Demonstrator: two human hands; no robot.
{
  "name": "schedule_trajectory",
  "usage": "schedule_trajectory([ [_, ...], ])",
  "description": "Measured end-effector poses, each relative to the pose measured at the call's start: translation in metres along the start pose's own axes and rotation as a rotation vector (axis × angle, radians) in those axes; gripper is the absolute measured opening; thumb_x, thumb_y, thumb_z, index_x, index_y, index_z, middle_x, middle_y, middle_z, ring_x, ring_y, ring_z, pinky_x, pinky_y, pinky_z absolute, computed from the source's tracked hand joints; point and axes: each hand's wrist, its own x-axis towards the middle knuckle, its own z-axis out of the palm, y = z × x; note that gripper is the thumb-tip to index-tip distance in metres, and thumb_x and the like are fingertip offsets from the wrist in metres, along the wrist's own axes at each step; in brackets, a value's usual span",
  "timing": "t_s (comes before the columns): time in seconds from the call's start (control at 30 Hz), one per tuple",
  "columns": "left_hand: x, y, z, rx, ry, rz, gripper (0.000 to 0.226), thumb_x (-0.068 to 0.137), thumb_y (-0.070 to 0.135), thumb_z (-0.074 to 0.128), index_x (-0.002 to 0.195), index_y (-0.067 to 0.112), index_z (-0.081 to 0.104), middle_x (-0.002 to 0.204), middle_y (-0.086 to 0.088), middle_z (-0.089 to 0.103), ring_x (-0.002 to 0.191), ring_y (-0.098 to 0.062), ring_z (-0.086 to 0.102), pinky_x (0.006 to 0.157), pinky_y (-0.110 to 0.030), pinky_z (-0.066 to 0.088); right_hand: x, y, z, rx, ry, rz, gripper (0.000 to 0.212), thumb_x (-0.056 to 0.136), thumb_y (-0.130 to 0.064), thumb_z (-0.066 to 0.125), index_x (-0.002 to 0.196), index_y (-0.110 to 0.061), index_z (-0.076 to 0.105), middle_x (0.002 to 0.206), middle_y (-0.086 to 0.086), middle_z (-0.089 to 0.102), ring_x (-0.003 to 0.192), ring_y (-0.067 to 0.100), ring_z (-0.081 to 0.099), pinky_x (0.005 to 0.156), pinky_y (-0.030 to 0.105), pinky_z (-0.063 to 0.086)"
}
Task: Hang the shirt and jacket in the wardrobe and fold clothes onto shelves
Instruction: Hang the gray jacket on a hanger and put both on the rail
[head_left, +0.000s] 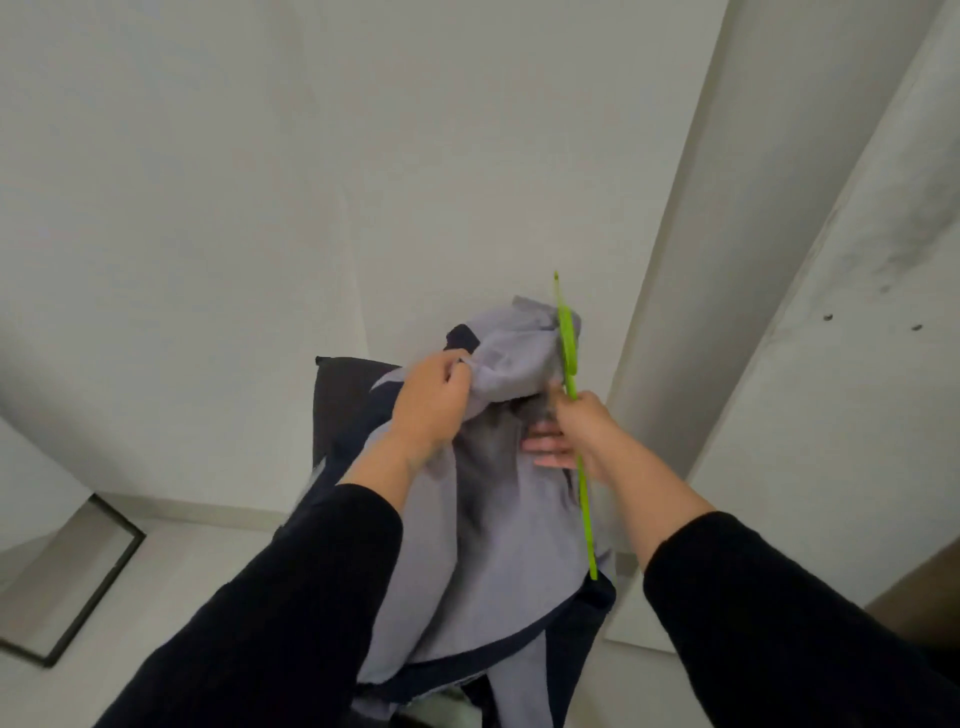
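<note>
In the middle of the frame a grey jacket (498, 519) with dark navy trim hangs bunched between two raised arms in black sleeves. The left hand (434, 400), just left of centre, pinches a fold of the grey cloth near the jacket's top, its fingers curled round the fabric. The right hand (576, 426), right of centre, grips a bright green hanger (571, 374); its thumb side is closed on the thin green bar, while the other fingers lie against the grey lining just beside it. The hanger runs steeply from above the jacket's top, down along the garment's right edge, to a point in the lower right of the middle. The upper end of the jacket is draped against the hanger's wider part; whether the hanger sits inside the shoulders I cannot tell. Behind the jacket, left of centre, a dark flat panel (337, 400) stands upright against the pale wall (260, 182). In the lower left corner a dark-framed mirror (78, 587) leans on the floor. A pale upright panel (691, 260) runs diagonally across the right of the frame. No brand, label or writing can be read on anything; the cloth is somewhat blurred.
</note>
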Motion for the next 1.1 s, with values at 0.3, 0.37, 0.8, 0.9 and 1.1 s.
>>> schedule_trajectory([
  [0.3, -0.037, 0.003, -0.010, 0.223, -0.375, -0.116, 0.038, 0.071, 0.034, 0.033, 0.075, 0.005, 0.058, 0.074, -0.008, 0.059, 0.072, -0.024, 0.051, 0.066, -0.034, 0.041, -0.014, -0.014, 0.011, 0.334, 0.090, -0.178, 0.021, 0.085, 0.001, 0.063, 0.104, -0.009, 0.060, 0.110, 0.013, 0.065, 0.089, 0.026, 0.065, 0.077, 0.039, 0.056],
  [0.37, -0.036, 0.003, -0.012, 0.096, -0.185, -0.185, 0.032, 0.073, 0.030, 0.032, 0.081, 0.018, 0.060, 0.083, 0.000, 0.065, 0.081, -0.021, 0.057, 0.073, -0.035, 0.044, -0.019, -0.017, 0.010, 0.236, 0.109, -0.255, 0.025, 0.084, 0.004, 0.060, 0.103, -0.011, 0.058, 0.108, 0.010, 0.065, 0.093, 0.025, 0.064, 0.080, 0.038, 0.056],
  [0.8, -0.023, 0.044, 0.043, -0.298, -0.362, -0.541, 0.044, 0.091, 0.006, 0.037, 0.131, 0.024, 0.042, 0.112, -0.006, 0.059, 0.095, -0.028, 0.058, 0.084, -0.042, 0.047, -0.072, -0.014, -0.073, 0.184, 0.229, -0.166, 0.019, 0.093, -0.006, 0.043, 0.083, -0.010, 0.059, 0.083, 0.013, 0.063, 0.076, 0.024, 0.059, 0.071, 0.033, 0.050],
  [0.9, -0.024, 0.053, 0.074, -0.240, -0.388, -0.331, 0.069, 0.087, -0.006, 0.048, 0.147, 0.020, 0.024, 0.109, 0.002, 0.053, 0.093, -0.015, 0.054, 0.081, -0.027, 0.046, -0.093, -0.017, -0.104, 0.200, 0.194, -0.234, 0.027, 0.097, -0.012, 0.045, 0.074, -0.012, 0.059, 0.067, 0.007, 0.061, 0.068, 0.018, 0.056, 0.064, 0.029, 0.046],
  [1.1, -0.040, 0.117, 0.117, -0.260, -0.500, -0.280, 0.031, 0.092, 0.008, 0.055, 0.122, 0.008, 0.050, 0.121, -0.010, 0.052, 0.114, -0.021, 0.048, 0.090, -0.031, 0.040, -0.144, -0.026, -0.167, 0.214, 0.121, -0.293, 0.029, 0.097, -0.018, 0.045, 0.079, -0.009, 0.065, 0.066, 0.004, 0.072, 0.061, 0.013, 0.069, 0.062, 0.021, 0.055],
])
